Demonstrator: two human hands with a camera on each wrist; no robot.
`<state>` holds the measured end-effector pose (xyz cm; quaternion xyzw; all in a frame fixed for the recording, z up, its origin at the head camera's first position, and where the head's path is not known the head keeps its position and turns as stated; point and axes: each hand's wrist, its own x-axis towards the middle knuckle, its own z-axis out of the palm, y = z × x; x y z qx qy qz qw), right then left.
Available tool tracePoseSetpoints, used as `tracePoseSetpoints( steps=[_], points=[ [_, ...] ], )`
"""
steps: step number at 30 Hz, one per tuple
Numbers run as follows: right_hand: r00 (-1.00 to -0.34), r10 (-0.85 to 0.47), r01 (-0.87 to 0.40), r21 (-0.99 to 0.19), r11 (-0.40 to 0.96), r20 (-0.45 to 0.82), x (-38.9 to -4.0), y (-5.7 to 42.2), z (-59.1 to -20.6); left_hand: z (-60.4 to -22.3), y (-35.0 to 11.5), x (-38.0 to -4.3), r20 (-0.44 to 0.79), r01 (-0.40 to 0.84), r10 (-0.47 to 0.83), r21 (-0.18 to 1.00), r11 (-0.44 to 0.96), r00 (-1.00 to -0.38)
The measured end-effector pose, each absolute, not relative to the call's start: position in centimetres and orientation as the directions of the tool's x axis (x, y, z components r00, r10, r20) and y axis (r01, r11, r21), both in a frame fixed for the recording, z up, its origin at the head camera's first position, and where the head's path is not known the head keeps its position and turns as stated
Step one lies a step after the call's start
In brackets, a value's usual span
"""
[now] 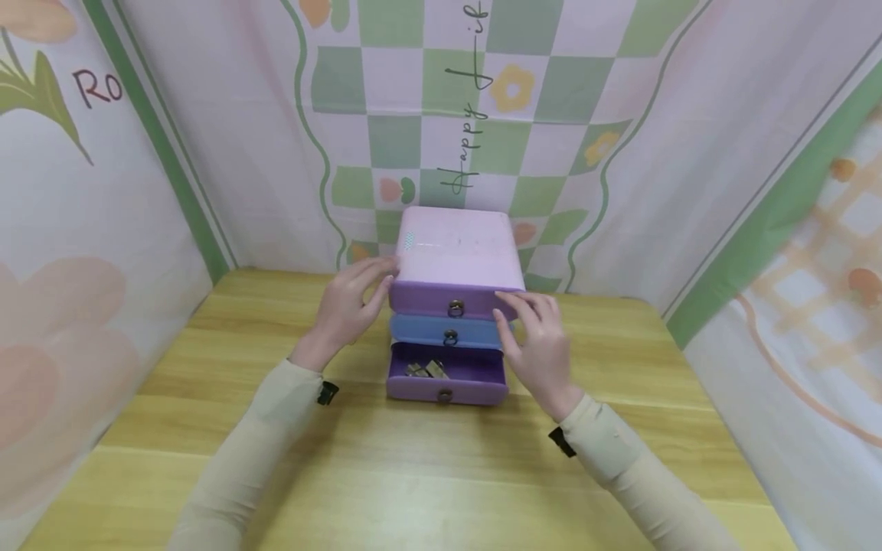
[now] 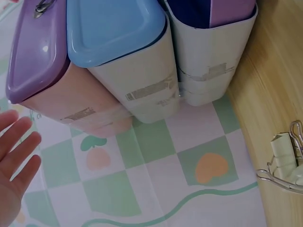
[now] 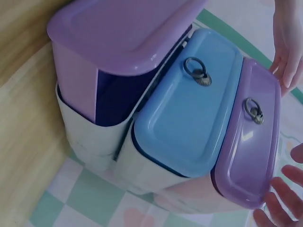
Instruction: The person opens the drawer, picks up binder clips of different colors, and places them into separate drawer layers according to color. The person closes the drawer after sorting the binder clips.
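A small three-tier drawer cabinet (image 1: 460,243) with a pink top stands in front of me. Its purple top drawer (image 1: 423,298) and blue middle drawer (image 1: 478,331) are closed. The purple bottom drawer (image 1: 413,388) is pulled out, with several metallic clips (image 1: 436,370) lying inside. My left hand (image 1: 344,302) is at the cabinet's upper left side, fingers extended. At the top drawer's right front corner is my right hand (image 1: 544,348), its fingers spread and fingertips right at the edge, as the right wrist view also shows. Each drawer front carries a metal ring pull (image 3: 198,72).
A pale binder clip (image 2: 283,151) with wire handles lies on the wooden table (image 1: 427,490), left of the cabinet. Behind the cabinet hangs a green-and-white checked cloth (image 1: 393,76). Patterned cloth (image 1: 792,321) also borders the table's sides.
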<state>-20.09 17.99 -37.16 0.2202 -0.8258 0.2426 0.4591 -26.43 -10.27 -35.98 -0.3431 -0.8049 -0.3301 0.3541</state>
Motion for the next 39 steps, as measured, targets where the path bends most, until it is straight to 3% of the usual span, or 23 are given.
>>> tracePoseSetpoints(
  steps=[6,15,22,34,39],
  points=[
    [-0.459,-0.087,-0.598,-0.235,0.766,0.884,-20.7,18.5,-36.4,-36.2,-10.8,-26.3,0.820,0.761,0.258,0.291,0.579,-0.510],
    [-0.577,-0.085,-0.539,-0.300,0.788,0.812,-21.9,19.2,-36.0,-37.6,-12.1,-26.4,0.763,0.696,0.276,0.295,0.655,-0.584],
    [-0.604,-0.088,-0.530,-0.317,0.786,0.792,-22.5,19.3,-36.1,-38.7,-13.0,-26.4,0.716,0.660,0.305,0.282,0.696,-0.628],
    [-0.596,-0.077,-0.545,-0.332,0.770,0.799,-23.0,19.3,-35.5,-40.9,-14.5,-27.1,0.409,0.509,0.366,0.328,0.796,-0.836],
    [-0.606,-0.073,-0.539,-0.342,0.770,0.792,-23.2,19.3,-35.2,-41.9,-15.0,-27.5,0.328,0.460,0.360,0.317,0.829,-0.874]
  ],
)
